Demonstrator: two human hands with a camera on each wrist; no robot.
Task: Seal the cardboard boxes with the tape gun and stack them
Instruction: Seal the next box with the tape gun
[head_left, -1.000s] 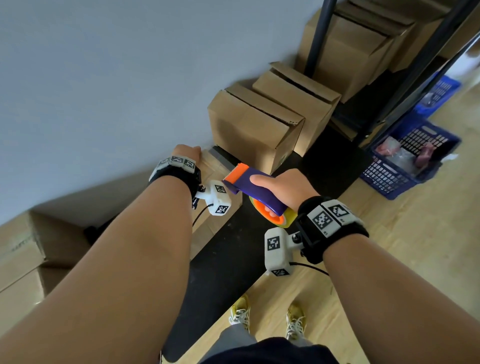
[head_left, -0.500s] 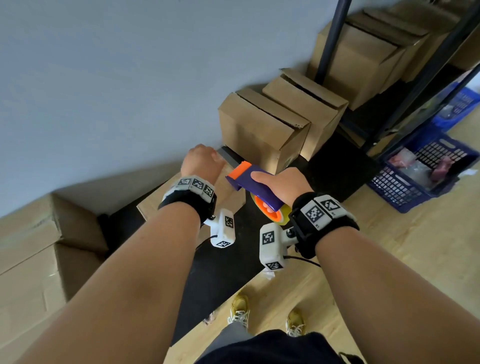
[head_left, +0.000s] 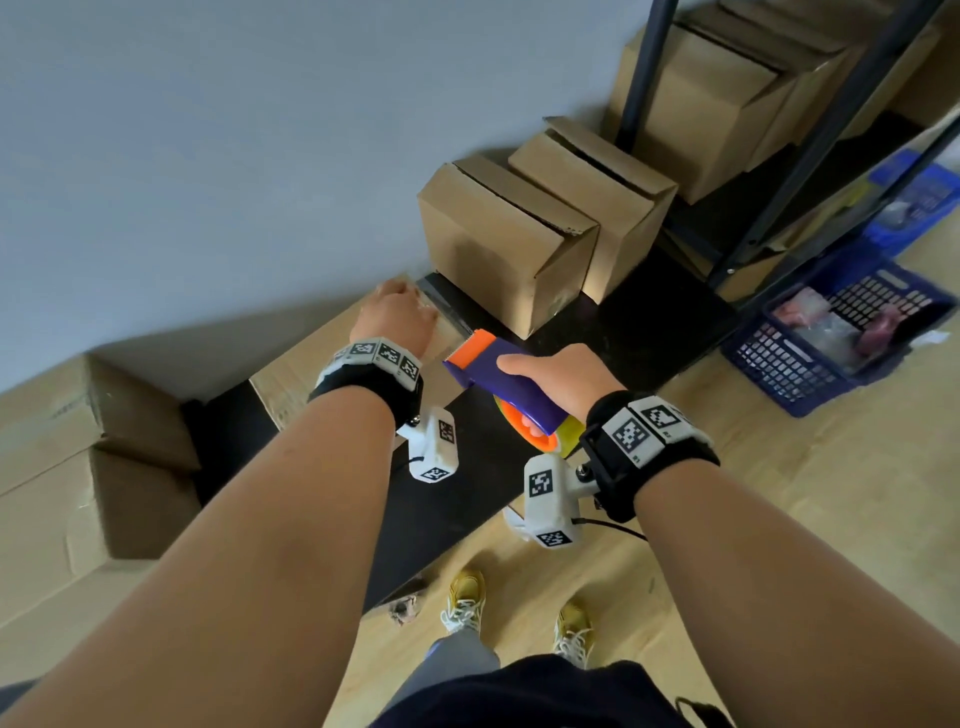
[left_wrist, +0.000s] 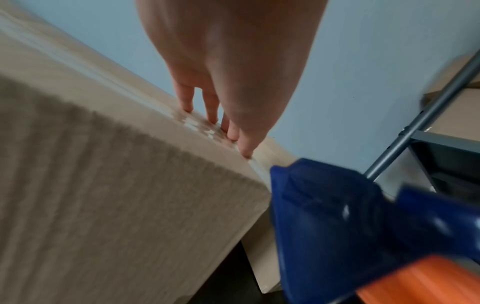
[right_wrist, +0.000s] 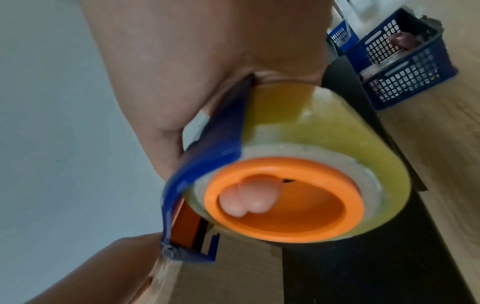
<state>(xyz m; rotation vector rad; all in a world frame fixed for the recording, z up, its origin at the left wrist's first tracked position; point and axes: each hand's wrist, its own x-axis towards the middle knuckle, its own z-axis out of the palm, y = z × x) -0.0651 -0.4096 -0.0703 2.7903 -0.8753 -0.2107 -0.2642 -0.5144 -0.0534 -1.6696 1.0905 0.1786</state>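
Taping the box (head_left: 291, 384) on the black table (head_left: 467, 499); tape gun (head_left: 506, 389) at the box's right end

Left hand (head_left: 397, 319) is lying flat on the box top, fingers (left_wrist: 187, 98) straight, tips pressing the clear tape (left_wrist: 200, 125) at the far right edge. Right hand (head_left: 563, 382) is gripping the tape gun just right of the box, fingertips (right_wrist: 246, 197) showing through the orange core; the blade end is sitting beside the left hand, a strip running from it to the box corner. Two open boxes (head_left: 545, 228) are standing on the table beyond the box, to the right. A blue crate (head_left: 810, 358) is sitting on the floor well right of the box
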